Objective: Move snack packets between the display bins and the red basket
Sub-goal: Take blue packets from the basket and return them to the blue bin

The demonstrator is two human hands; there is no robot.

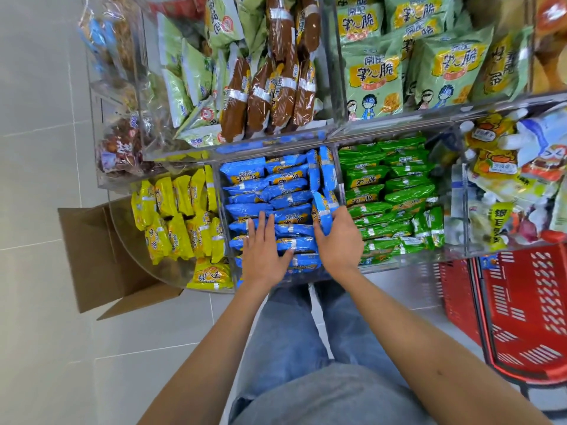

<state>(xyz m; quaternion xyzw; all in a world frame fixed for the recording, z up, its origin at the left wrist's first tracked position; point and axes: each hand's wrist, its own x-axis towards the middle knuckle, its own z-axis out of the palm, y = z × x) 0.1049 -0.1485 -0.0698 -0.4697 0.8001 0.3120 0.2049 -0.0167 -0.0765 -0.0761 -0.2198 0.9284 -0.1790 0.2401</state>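
Under both hands — blue packets (291, 216) crosswise

Blue packets (285, 207) fill bin (clear walls (341, 191) hem sides).

Both bare arms reach forward, side by side. The left hand (264, 250) lies flat, palm down, with its fingers spread and pointing ahead. The right hand (339, 237) is just beside it, a bit tilted, with its fingers curled over and its thumb out to the left. Two legs in blue jeans stand below.
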